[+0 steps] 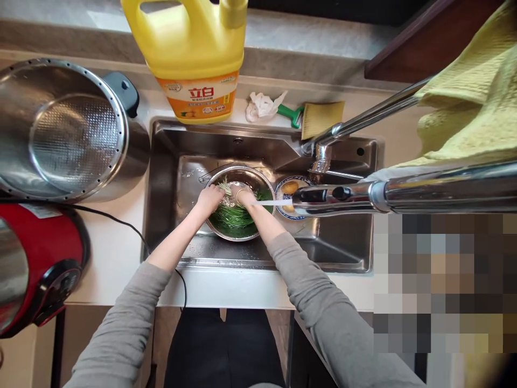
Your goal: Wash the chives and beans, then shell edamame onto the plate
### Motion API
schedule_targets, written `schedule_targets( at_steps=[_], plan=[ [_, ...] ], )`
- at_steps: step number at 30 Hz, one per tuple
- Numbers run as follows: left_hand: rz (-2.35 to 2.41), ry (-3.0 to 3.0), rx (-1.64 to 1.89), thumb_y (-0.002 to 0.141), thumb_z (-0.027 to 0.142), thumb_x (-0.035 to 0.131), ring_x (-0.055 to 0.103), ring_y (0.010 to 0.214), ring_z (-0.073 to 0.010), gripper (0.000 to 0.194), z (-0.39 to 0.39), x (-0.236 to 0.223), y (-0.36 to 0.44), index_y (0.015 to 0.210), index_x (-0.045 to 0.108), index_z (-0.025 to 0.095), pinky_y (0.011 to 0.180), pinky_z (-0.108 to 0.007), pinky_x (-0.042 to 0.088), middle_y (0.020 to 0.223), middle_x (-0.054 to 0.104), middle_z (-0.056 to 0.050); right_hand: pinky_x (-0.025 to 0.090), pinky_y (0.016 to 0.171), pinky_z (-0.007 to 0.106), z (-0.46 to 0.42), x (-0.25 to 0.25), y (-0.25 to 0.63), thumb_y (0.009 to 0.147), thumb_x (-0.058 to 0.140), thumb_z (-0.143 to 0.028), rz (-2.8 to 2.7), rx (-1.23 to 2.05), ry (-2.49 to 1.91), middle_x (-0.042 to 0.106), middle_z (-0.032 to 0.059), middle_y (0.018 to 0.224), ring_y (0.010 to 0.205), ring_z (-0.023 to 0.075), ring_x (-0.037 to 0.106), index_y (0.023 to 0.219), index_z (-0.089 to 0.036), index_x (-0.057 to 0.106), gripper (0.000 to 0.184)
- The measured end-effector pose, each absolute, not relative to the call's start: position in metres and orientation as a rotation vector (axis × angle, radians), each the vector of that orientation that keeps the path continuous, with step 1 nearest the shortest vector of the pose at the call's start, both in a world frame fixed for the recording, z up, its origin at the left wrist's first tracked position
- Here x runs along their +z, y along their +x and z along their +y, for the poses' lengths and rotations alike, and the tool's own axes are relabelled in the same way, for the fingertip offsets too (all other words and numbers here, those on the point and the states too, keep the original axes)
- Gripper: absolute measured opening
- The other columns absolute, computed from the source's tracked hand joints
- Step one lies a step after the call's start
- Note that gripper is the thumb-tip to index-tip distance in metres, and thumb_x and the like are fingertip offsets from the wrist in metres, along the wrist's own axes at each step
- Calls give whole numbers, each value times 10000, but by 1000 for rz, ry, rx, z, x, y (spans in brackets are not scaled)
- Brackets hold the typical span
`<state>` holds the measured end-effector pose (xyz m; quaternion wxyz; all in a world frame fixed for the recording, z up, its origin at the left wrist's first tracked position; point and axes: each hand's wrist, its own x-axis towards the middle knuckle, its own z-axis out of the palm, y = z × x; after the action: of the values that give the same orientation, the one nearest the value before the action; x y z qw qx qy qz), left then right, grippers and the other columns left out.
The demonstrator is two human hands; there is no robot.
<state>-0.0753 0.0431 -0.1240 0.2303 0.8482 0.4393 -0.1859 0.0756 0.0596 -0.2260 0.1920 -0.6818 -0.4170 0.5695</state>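
A person's two bare hands work inside a round metal bowl [239,238] that stands in a stainless-steel sink [323,245]. Long, thin green leaves [234,218] lie in the bowl in water, their pale stalk ends near the upper rim, beside the hands. The left hand [210,199] comes over the bowl's left side, fingers bent and touching those pale ends; from here I cannot tell how firmly they pinch. The right hand [244,197], with a thin bracelet at the wrist, reaches down among the greens. Its fingers are hidden from me, so I cannot tell whether they are spread or closed. The hands are near each other, and both grey sleeves [125,318] are pushed up the forearms.

A chrome faucet [339,196] reaches in from the right, its white stream of water running to the right wrist. Partly under the faucet, just right of the bowl, a blue-rimmed plate [279,190] holds brownish-yellow, rounded pieces [290,187].

Behind the sink I see a big yellow jug [197,59] with an orange label, a crumpled white cloth or tissue [264,106], a green-handled tool [288,113] and a yellow sponge [322,118]. On the left stand a large steel pot [135,156] and a red appliance [44,242].
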Motion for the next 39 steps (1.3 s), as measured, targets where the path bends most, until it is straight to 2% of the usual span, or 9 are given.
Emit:
schedule_targets(
  at_steps=[3,6,11,14,19,26,29,35,39],
  plan=[
    [1161,2348,-461,742,208,698,464,1247,-317,643,34,-127,-75,1337,468,128,1042,-425,367,1286,546,-192,365,1047,473,50,-218,77,607,787,-139,-1402,1597,-2036,674,191,1091,1160,307,561,983,-113,621,412],
    [1138,2332,-409,659,391,773,212,1416,-362,954,14,-146,-62,1451,316,118,1160,-514,133,1514,286,-216,312,1081,502,41,-201,89,648,759,-156,-1659,1507,-2079,542,214,1316,1254,334,476,1274,-126,486,684],
    [1343,2200,-345,697,452,708,-13,1467,-317,974,-8,-185,-31,1497,226,178,1165,-557,-34,1585,111,-133,303,1089,483,15,-179,109,745,678,-272,-2237,1113,-2044,333,222,1490,1355,349,335,1474,-119,215,877],
    [1337,2223,-307,711,368,690,-19,1471,-288,917,-3,-192,-24,1492,242,192,1171,-547,-33,1587,107,-115,172,1153,463,-4,-184,118,767,625,-170,-2400,1047,-1971,209,165,1569,1435,309,205,1474,-152,262,796],
    [1172,2375,-203,758,235,594,-4,1473,-266,846,14,-189,-28,1488,201,67,1184,-502,-18,1576,102,-180,62,1179,448,-5,-203,128,846,500,-185,-2300,1149,-2009,179,110,1584,1472,262,101,1466,-167,307,649],
    [1169,2265,-356,658,419,711,1,1471,-288,994,29,-220,-21,1494,233,172,1177,-502,-46,1588,85,-122,48,1164,522,-4,-198,120,750,628,-253,-2191,1093,-2191,67,191,1587,1465,342,-1,1486,-81,202,867],
    [1201,2229,-416,628,449,723,-11,1470,-293,1036,31,-228,-17,1495,230,172,1172,-503,-60,1588,64,-123,51,1169,516,-14,-195,118,801,545,-234,-2088,1053,-2236,107,197,1581,1469,319,16,1489,-60,170,803],
    [1197,2191,-183,712,275,613,23,1468,-298,879,16,-195,-25,1489,226,135,1164,-546,-8,1580,82,-158,51,1175,506,-14,-186,120,705,609,-182,-1523,1458,-2121,309,196,1524,1455,303,158,1371,-71,435,697],
    [1452,1514,212,894,233,358,102,1468,-235,616,-3,-167,-13,1488,218,147,1178,-503,138,1568,199,-126,252,1139,484,1,-174,107,838,441,-297,-970,1391,-1880,514,144,1387,1355,222,404,1282,-160,517,471]
  ],
)
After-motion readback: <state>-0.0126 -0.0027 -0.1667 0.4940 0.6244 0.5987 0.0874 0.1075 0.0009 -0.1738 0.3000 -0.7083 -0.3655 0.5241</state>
